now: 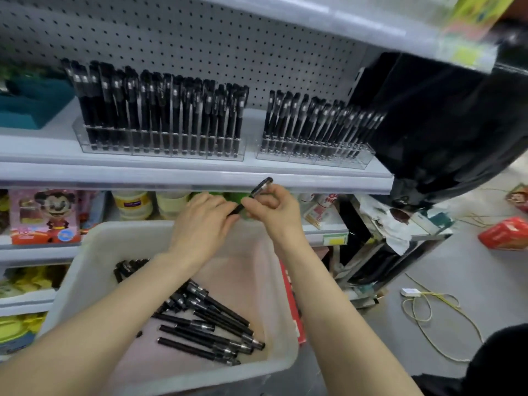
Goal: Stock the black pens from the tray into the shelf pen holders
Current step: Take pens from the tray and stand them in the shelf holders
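One black pen (261, 187) is held above the tray (85, 252) far rim: upper end pinched by right grip (271, 210), lower end by left grip (205, 215). Loose pens (211, 324) are piled inside tray. Stocked pen holders (160, 147) are seen beyond tray.

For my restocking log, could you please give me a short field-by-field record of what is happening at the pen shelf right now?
held item: one black pen, tilted, in front of the shelf edge
left hand: pinches the pen's lower end
right hand: grips the pen's upper part
white tray: loose pens lying inside
left pen holder: upright black pens
right pen holder: upright black pens
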The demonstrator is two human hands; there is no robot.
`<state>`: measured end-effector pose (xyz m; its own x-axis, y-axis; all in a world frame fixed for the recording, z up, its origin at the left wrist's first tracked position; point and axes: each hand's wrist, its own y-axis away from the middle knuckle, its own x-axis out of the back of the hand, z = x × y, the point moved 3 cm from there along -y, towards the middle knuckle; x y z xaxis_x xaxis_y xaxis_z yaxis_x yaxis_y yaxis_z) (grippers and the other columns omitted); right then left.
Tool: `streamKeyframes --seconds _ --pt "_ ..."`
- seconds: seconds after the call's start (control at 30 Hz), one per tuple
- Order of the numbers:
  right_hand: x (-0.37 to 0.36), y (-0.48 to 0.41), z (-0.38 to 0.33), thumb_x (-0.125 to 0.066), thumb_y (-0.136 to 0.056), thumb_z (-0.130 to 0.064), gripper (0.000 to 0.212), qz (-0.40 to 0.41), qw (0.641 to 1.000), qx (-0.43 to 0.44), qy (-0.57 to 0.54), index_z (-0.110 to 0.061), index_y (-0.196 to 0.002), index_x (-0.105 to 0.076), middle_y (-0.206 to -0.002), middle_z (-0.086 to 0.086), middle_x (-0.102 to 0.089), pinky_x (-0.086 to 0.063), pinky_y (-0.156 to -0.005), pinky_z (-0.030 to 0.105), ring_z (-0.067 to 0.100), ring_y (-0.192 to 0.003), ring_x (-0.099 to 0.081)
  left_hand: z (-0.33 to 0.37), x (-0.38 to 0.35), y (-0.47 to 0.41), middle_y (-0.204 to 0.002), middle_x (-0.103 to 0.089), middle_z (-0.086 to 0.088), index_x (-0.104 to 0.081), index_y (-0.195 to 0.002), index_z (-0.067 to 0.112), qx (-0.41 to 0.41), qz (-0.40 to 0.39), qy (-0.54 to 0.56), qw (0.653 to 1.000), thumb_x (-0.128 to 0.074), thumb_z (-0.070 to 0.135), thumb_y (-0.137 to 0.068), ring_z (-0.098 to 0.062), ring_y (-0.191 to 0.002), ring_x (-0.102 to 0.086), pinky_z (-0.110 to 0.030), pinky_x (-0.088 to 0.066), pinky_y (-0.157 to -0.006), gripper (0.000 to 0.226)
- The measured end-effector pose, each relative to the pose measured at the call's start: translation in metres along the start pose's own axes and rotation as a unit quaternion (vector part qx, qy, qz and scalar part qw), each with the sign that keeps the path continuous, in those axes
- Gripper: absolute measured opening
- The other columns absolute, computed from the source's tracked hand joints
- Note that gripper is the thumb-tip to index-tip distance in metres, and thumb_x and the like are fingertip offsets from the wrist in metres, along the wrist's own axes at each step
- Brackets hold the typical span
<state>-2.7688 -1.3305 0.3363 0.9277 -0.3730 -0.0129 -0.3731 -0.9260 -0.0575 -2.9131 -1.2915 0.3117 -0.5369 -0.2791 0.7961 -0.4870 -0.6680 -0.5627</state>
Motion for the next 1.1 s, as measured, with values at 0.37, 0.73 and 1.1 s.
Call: streamKeyframes --seconds 0.37,0.73,1.1 --pt "0.138 -0.066 -0.029 -0.056 -0.098 -0.017 0.016 0.142 0.984 0.066 0.079 -0.004 -0.092 -0.064 -0.076 0.006 -0.07 -0.056 -0.068 0.029 0.01 -0.066 -0.067 0.065 -0.039 -0.12 -0.137 -0.052 -0.007 -0.054 -0.135 0.013 -0.032 0.01 -0.029 0.999 -0.062 0.023 -0.092 -0.028 -0.128 -0.044 -0.04 -0.042 -0.102 0.045" --pt "0.207 -0.158 -0.105 -0.049 -0.101 -0.026 0.018 0.195 0.914 0.222 0.279 -0.012 -0.093 -0.056 -0.073 0.002 -0.064 -0.048 -0.062 0.036 0.023 -0.069 -0.063 0.07 -0.077 -0.159 -0.138 -0.049 -0.016 -0.045 -0.142 0.011 -0.015 0.006 -0.141 0.99 -0.068 0.011 -0.085 -0.035 -0.127 -0.042 -0.049 -0.032 -0.112 0.062" --pt "0.186 -0.201 -0.062 -0.048 -0.1 -0.027 0.023 0.121 0.88 0.177 0.425 -0.011 -0.103 -0.064 -0.073 0.008 -0.065 -0.049 -0.066 0.039 0.032 -0.073 -0.062 0.069 -0.085 -0.159 -0.141 -0.046 -0.013 -0.04 -0.146 0.016 -0.005 -0.002 -0.157 0.988 -0.066 0.009 -0.086 -0.031 -0.13 -0.038 -0.048 -0.027 -0.115 0.065"
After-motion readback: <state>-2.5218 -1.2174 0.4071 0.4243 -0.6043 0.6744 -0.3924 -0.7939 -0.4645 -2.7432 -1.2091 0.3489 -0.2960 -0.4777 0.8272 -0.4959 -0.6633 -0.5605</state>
